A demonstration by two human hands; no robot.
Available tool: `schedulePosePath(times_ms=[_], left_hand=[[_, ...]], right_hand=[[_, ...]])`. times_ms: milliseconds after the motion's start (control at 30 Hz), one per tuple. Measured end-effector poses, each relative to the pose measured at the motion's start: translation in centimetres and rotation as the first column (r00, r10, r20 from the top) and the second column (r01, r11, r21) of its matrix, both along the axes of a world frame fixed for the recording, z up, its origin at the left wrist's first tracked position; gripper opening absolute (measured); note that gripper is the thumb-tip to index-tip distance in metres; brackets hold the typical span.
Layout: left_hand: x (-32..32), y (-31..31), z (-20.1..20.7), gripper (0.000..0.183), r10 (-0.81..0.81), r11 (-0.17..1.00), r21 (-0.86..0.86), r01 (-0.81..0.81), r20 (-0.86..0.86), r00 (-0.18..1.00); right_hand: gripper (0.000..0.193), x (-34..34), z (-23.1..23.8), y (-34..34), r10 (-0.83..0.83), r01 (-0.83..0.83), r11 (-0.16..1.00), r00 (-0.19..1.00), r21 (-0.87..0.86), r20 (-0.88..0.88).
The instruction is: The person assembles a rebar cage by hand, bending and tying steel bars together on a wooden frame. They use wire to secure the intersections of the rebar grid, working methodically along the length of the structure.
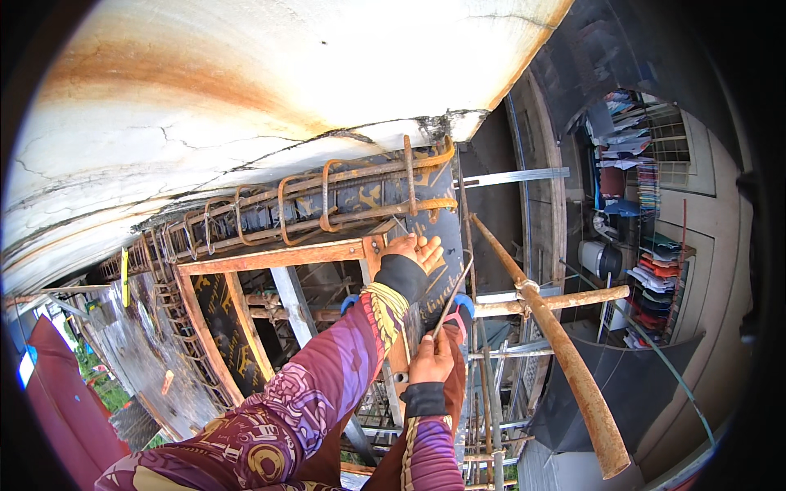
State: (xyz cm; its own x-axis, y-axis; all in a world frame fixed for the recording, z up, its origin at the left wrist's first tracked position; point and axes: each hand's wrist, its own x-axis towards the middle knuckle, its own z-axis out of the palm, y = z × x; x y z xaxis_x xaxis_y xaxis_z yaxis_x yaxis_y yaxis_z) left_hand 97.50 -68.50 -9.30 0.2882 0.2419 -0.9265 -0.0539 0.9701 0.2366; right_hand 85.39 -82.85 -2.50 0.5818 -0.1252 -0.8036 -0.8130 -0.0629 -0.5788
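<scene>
My left hand (419, 250) reaches out with its palm partly turned up and its fingers loosely apart, and nothing shows in it. It is close to the wooden frame's corner, just below the rusty rebar cage (303, 196) with its bent stirrups. Lower and nearer to me, my right hand (431, 357) is closed around a thin metal rod (455, 295). The rod slants up and to the right from the fist. A dark printed plywood board (438, 237) lies beneath the hands.
A wooden frame (278, 259) surrounds an opening on the left. Rusty scaffold pipes (565, 352) cross at the right, high above lower levels. A stained, cracked concrete slab (270, 74) overhangs the far side. Hanging clothes (655, 270) show at the far right. My blue-strapped footwear (464, 304) stands by the board.
</scene>
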Motion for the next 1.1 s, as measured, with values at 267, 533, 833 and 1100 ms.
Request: schedulePosePath(times_ms=[267, 533, 833, 1100], left_hand=[[-3.4, 5.2, -1.5, 0.004, -0.440, 0.897, 0.052, 0.438, 0.024, 0.898], [-7.5, 6.0, -19.1, 0.027, -0.848, 0.503, 0.675, 0.540, 0.266, 0.457], [-4.0, 4.1, -10.8, 0.016, -0.264, 0.950, -0.070, 0.303, 0.335, 0.904], [-2.6, 7.0, -3.3, 0.005, -0.355, 0.921, -0.154, 0.358, 0.053, 0.934]], right_hand=[[0.039, 3.9, 4.1, -1.4, 0.109, -0.110, 0.994, 0.993, -0.018, -0.054], [0.036, 9.2, 5.3, -2.3, 0.393, -0.381, 0.919, 0.910, -0.105, 0.130], [0.039, 11.6, 6.2, -0.3, 0.439, -0.431, 0.898, 0.893, -0.094, 0.096], [0.035, 13.7, 5.5, -1.0, 0.669, -0.629, 0.738, 0.729, -0.242, 0.144]])
